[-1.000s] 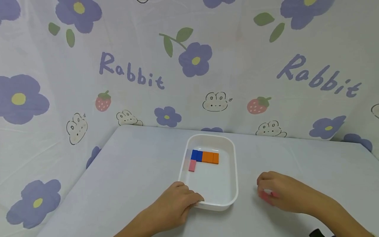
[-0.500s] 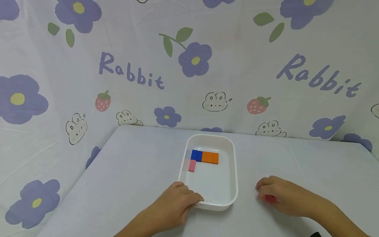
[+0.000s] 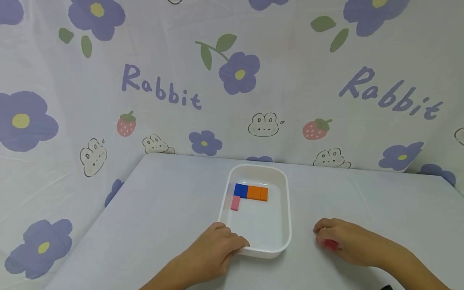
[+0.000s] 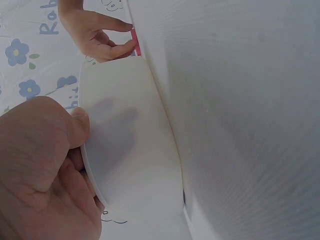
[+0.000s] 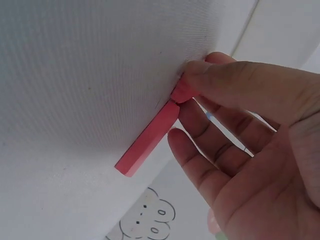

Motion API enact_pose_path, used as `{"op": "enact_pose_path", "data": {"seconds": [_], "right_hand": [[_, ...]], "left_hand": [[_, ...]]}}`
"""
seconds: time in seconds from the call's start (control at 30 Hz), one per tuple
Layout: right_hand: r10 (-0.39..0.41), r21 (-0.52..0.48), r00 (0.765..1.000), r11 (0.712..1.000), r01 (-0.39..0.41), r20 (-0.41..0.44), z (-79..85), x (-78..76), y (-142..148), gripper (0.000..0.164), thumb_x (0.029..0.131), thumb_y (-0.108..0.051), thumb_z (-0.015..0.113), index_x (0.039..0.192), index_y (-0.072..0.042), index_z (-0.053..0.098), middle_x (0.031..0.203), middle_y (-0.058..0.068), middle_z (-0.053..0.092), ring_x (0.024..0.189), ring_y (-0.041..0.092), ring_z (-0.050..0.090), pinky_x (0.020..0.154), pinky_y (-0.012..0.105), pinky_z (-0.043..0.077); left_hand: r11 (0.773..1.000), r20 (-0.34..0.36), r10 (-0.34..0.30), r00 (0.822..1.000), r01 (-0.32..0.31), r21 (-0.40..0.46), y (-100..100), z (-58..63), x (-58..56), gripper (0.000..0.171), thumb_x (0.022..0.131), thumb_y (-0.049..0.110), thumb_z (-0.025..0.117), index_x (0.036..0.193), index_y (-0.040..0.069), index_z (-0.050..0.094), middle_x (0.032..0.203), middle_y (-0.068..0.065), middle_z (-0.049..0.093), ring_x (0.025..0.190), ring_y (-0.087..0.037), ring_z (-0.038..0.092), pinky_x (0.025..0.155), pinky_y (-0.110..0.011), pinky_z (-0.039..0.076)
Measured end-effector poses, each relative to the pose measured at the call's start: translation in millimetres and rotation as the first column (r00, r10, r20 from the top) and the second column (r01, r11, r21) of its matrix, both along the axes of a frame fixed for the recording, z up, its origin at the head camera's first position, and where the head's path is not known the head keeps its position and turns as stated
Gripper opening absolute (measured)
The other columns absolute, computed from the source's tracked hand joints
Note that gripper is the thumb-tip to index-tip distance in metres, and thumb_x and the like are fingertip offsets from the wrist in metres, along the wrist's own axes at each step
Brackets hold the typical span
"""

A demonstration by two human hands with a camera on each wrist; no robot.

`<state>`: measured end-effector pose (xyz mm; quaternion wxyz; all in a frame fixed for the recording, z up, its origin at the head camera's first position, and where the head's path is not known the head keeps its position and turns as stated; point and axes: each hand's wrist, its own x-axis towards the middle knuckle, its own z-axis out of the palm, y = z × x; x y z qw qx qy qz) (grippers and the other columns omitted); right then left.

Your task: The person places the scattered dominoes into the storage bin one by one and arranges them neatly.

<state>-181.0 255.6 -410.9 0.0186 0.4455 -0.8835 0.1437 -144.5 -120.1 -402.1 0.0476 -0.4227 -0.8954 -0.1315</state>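
My left hand [image 3: 212, 251] grips the near left corner of a white plastic tray [image 3: 289, 213], its thumb over the rim; the left wrist view shows the tray's outer wall [image 4: 135, 135]. Inside the tray lie blue blocks [image 3: 241, 190], orange blocks [image 3: 257, 193] and one pink block [image 3: 235, 203], laid edge to edge. To the tray's right, my right hand [image 3: 349, 243] is low at the tabletop. In the right wrist view, its thumb and fingers pinch a small red block [image 5: 184, 91]. A longer red block [image 5: 149, 141] lies on the table, end against it.
The white tabletop [image 3: 174, 193] stretches around the tray and both hands. Behind it hangs a cloth [image 3: 290, 72] printed with flowers and rabbits. A small black object [image 3: 387, 287] shows at the bottom edge near the right forearm.
My right hand has moved slightly nearer to me and its fingers have closed in over the red blocks, which show less in the head view. My left hand and the tray stay put.
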Motion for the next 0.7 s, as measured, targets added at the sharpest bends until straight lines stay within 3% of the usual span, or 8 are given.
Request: {"op": "enact_pose_path", "data": {"seconds": [0.17,0.4,0.7], "right_hand": [[0.065,-0.07,0.996,0.995,-0.07,-0.064,-3.0,-2.2,-1.7,0.039,0.071,0.011,0.08,0.09,-0.019,0.067,0.104,0.0,0.062,0.089,0.015,0.062,0.072,0.027,0.054],[0.016,-0.049,0.999,0.999,-0.014,0.05,0.5,-1.8,-5.4,0.042,0.071,0.009,0.082,0.094,-0.023,0.068,0.105,-0.005,0.061,0.091,0.011,0.061,0.075,0.027,0.055],[-0.038,-0.035,0.999,0.999,0.038,0.016,2.1,0.7,-5.0,0.044,0.071,0.006,0.082,0.095,-0.026,0.064,0.102,-0.013,0.06,0.092,0.009,0.055,0.076,0.03,0.053]], "left_hand": [[1.0,0.005,-0.001,1.0,0.001,-0.004,0.2,0.9,0.0,0.018,0.098,0.012,0.062,0.111,0.019,0.072,0.097,0.013,0.07,0.086,-0.006,0.057,0.094,-0.028,0.042],[1.0,0.001,-0.003,1.0,0.003,0.005,-0.2,0.7,-0.1,0.018,0.098,0.012,0.062,0.112,0.019,0.072,0.099,0.013,0.071,0.086,-0.006,0.057,0.094,-0.029,0.042],[1.0,-0.026,-0.008,1.0,0.008,0.013,-0.3,-0.7,0.6,0.018,0.097,0.011,0.063,0.111,0.019,0.072,0.098,0.013,0.071,0.085,-0.006,0.057,0.093,-0.028,0.042]]}}
